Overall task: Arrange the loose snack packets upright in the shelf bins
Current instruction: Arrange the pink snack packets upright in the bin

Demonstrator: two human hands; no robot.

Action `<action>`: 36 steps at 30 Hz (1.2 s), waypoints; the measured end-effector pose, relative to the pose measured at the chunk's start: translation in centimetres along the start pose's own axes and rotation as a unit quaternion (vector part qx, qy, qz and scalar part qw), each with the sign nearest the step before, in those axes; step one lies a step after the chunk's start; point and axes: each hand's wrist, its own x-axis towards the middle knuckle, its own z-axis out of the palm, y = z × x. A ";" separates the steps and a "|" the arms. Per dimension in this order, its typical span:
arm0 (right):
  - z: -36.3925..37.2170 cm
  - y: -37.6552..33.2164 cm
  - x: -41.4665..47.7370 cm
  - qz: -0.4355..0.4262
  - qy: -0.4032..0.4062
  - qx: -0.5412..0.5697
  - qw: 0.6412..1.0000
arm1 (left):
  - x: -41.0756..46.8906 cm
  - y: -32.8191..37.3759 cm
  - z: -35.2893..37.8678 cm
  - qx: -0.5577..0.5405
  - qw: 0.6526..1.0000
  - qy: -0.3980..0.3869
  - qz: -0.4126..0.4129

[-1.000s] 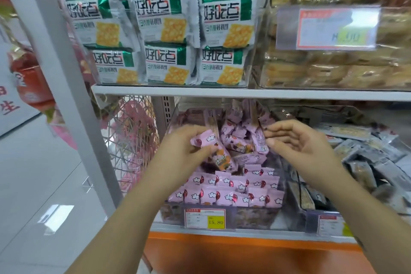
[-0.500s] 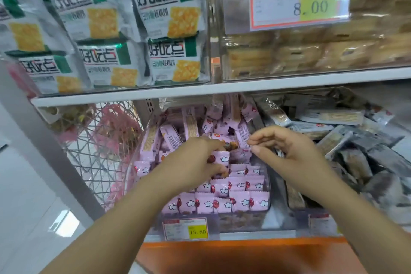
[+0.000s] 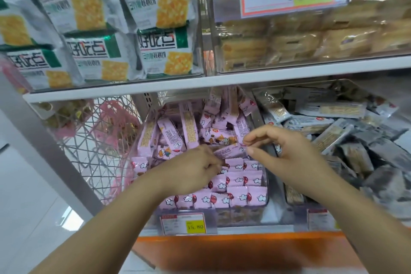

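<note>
A clear bin (image 3: 265, 211) on the lower shelf holds several small pink snack packets. The front rows (image 3: 235, 197) stand upright; those at the back (image 3: 175, 133) lie jumbled. My left hand (image 3: 193, 169) reaches into the bin, and its curled fingers grip one pink packet (image 3: 231, 151) that lies sideways over the upright rows. My right hand (image 3: 282, 151) is just right of it, thumb and forefinger pinching that packet's right end.
A second bin (image 3: 315, 221) to the right is heaped with grey packets (image 3: 347, 140). The white shelf (image 3: 200, 83) above carries green-and-white cracker bags (image 3: 164, 51) and wrapped cakes. A wire rack (image 3: 93, 140) stands left. Price tags (image 3: 184, 223) hang on the bin fronts.
The view has moved closer and to the right. My left hand has sunk lower into the pink bin, and both hands now meet on one packet.
</note>
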 end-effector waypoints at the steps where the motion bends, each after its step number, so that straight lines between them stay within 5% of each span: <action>1: 0.1 0.0 0.0 0.001 -0.005 -0.008 1.000 | -0.1 0.1 -0.1 0.008 1.000 -0.005 0.000; 5: 0.5 0.1 -0.2 -0.013 -0.022 -0.065 0.998 | -1.9 0.3 -1.1 0.006 1.000 0.015 0.001; 11: 1.7 -1.4 0.8 -0.034 -0.098 -0.125 0.987 | -7.6 -2.8 -2.9 -0.070 0.975 0.207 -0.048; 18: 4.7 -2.9 3.8 -0.012 -0.259 -0.197 0.946 | -7.5 -4.4 -3.5 0.145 0.975 0.148 -0.078; 26: 5.5 -2.5 4.8 0.030 -0.312 -0.229 0.922 | -4.7 -4.3 -3.0 0.210 0.968 0.123 -0.069; 36: 5.8 -1.0 6.4 0.085 -0.325 -0.185 0.924 | -4.4 -3.7 -3.1 -0.006 0.968 0.243 -0.053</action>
